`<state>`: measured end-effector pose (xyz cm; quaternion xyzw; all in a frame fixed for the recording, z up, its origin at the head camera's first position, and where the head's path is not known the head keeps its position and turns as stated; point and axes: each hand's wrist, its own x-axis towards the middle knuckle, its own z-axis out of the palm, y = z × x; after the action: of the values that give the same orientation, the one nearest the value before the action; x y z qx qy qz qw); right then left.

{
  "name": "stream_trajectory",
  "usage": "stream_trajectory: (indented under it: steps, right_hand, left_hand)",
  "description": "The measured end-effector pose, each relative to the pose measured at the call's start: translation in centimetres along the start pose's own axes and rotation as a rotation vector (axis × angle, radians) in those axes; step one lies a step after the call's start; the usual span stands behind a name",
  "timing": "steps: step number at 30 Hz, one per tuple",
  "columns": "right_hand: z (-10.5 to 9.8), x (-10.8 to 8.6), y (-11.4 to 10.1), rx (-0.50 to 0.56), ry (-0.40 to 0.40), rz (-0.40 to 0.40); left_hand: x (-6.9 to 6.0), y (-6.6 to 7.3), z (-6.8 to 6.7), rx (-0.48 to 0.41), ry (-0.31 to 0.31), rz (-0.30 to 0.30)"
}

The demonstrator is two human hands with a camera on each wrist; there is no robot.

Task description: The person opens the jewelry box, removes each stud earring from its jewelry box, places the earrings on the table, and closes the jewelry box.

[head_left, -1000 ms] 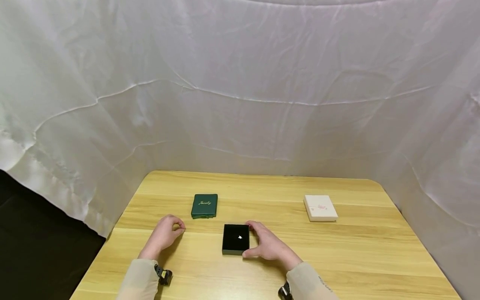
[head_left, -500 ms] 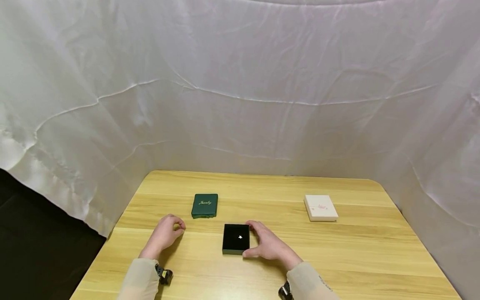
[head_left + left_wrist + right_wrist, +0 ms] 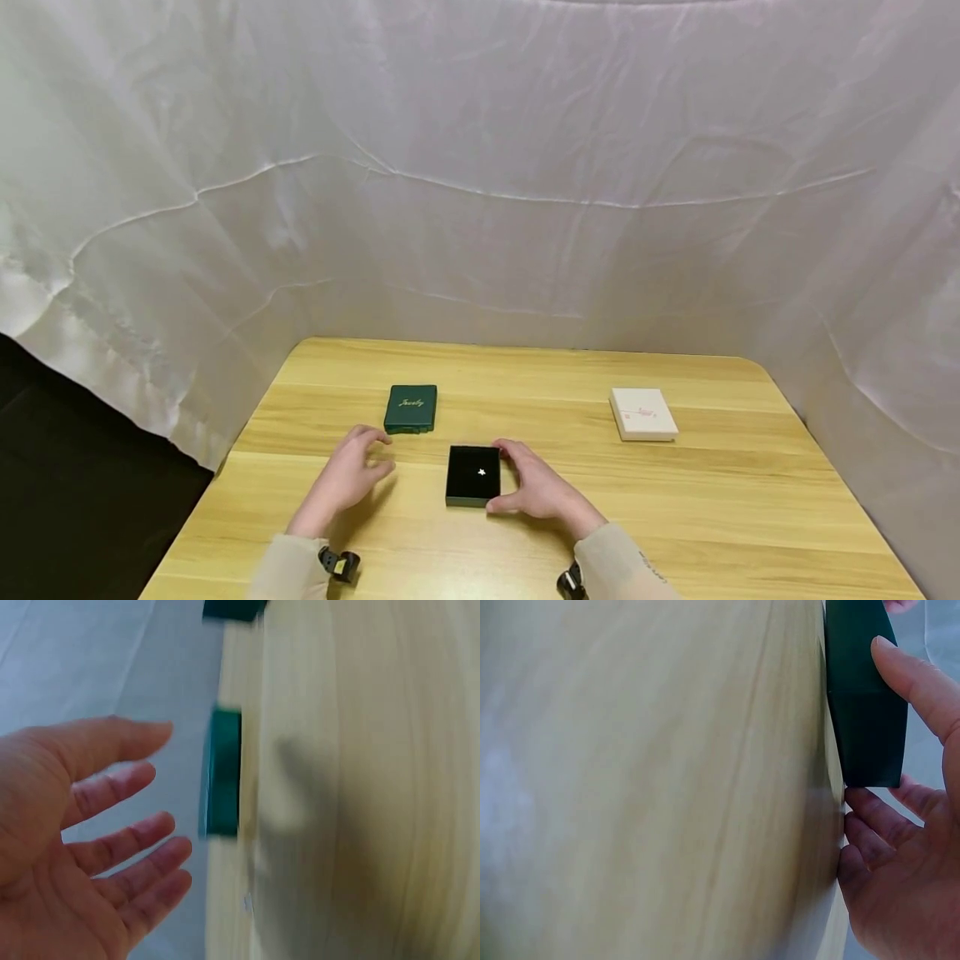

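My right hand (image 3: 536, 487) holds an uncovered dark green jewelry box (image 3: 468, 502) by its right side, thumb at the near corner and fingers toward the far one. On the box's black lining (image 3: 461, 471) lies a small silvery star-shaped piece (image 3: 482, 472), perhaps a stud. To the left, my left hand (image 3: 347, 479) is above the table with spread, slightly bent fingers and nothing in them. Just beyond it lies a green square lid (image 3: 410, 407) with gold "Jewelry" lettering. A tiny shiny thing (image 3: 247, 901) shows on the wood in the left wrist view, too blurred to identify.
A white box (image 3: 643, 413) with pink print stands at the right rear of the wooden table (image 3: 720, 508). Pale cloth (image 3: 525, 250) hangs behind the table and along both sides. Black fabric (image 3: 82, 483) shows at the lower left.
My left hand has moved rightward and slightly forward, and its thumb and fingers have parted. The right hand and the jewelry box stay in place; the view tilts slightly.
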<state>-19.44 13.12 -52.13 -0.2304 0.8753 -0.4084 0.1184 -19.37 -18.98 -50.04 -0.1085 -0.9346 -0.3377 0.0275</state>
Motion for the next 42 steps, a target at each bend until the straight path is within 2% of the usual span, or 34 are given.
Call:
stream_trajectory:
  steps: [8, 13, 17, 23, 34, 42]
  right_hand:
    - [0.0, 0.0, -0.1, 0.024, 0.004, 0.000]
    - [0.0, 0.1, -0.1, 0.023, 0.009, -0.007]
    - [0.0, 0.1, 0.0, 0.006, 0.008, -0.011]
    - [0.0, 0.1, 0.1, -0.004, 0.003, -0.008]
    - [-0.1, 0.1, 0.1, 0.016, -0.003, -0.006]
    - [-0.1, 0.2, 0.0, -0.003, -0.009, -0.001]
  left_hand:
    - [0.0, 3.7, 2.7, -0.075, -0.091, 0.172]
    - [0.5, 5.2, 4.1, -0.083, -0.141, 0.237]
    - [1.0, 6.1, 4.9, -0.071, -0.163, 0.256]
    - [1.8, 6.8, 5.8, -0.050, -0.157, 0.275]
    - [3.0, 6.8, 7.9, 0.017, -0.192, 0.252]
    - [3.3, 6.9, 8.3, 0.017, -0.211, 0.267]
